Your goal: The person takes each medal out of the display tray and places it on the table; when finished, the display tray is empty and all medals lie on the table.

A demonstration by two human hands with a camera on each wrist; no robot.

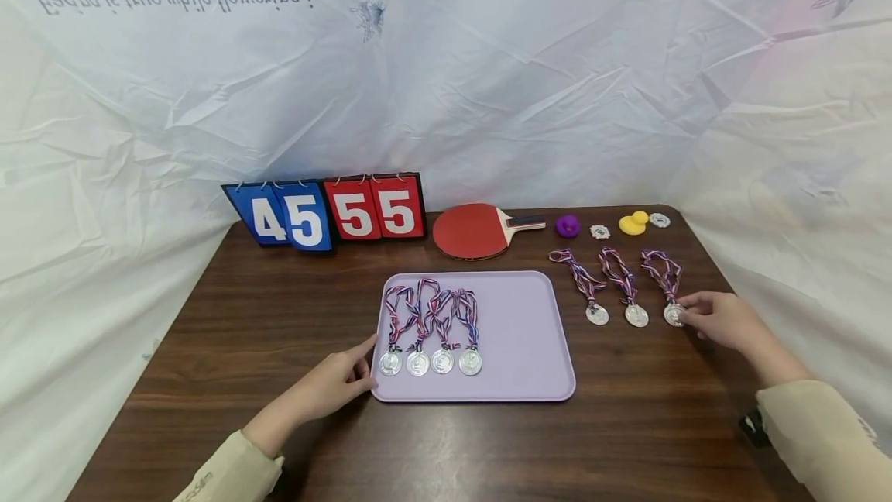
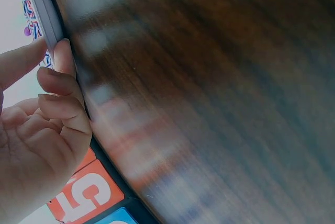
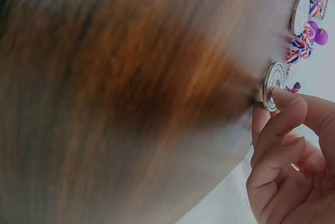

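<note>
My left hand [image 1: 331,384] is at the left edge of a lilac tray [image 1: 523,339]; in the left wrist view thumb and finger pinch its rim [image 2: 48,14]. Several silver medals [image 1: 418,363] lie side by side on the tray's left half, their red, white and blue ribbons toward the far edge. Right of the tray, three more medals lie in a row on the table. My right hand [image 1: 718,320] pinches the disc of the rightmost medal [image 1: 672,314] between thumb and finger, as the right wrist view also shows [image 3: 273,85]. Its ribbon [image 1: 663,273] stretches away from me.
Along the back of the brown table [image 1: 293,331] stand a flip scoreboard [image 1: 355,211], a red table tennis bat [image 1: 470,231], a purple duck [image 1: 567,226], a yellow duck [image 1: 632,223] and two pale round pieces [image 1: 599,232]. White printed cloth [image 1: 488,99] hangs behind.
</note>
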